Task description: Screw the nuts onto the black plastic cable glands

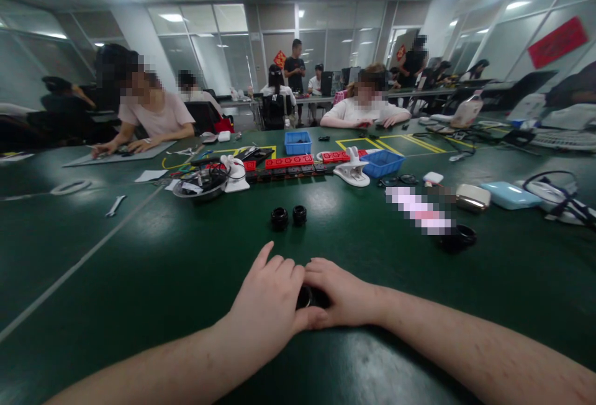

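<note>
My left hand [270,296] is curled around the near side of a black round lens-like part [305,297], little finger raised. From the other side my right hand [342,293] grips the same part, its fingers meeting those of the left. Most of the part is hidden; a dark rim and opening show between the hands, low over the green table [195,256]. Just beyond, two short black lens-like cylinders stand side by side, the left one [279,218] a little larger than the right one [299,215].
Ahead lie a red-and-black strip of blocks [288,161], a white clip [352,169], blue bins [298,143] and a bowl of cables [200,184]. At right are a black round object [459,237] and a light-blue case [512,195]. A wrench [116,205] lies left. Two people sit across.
</note>
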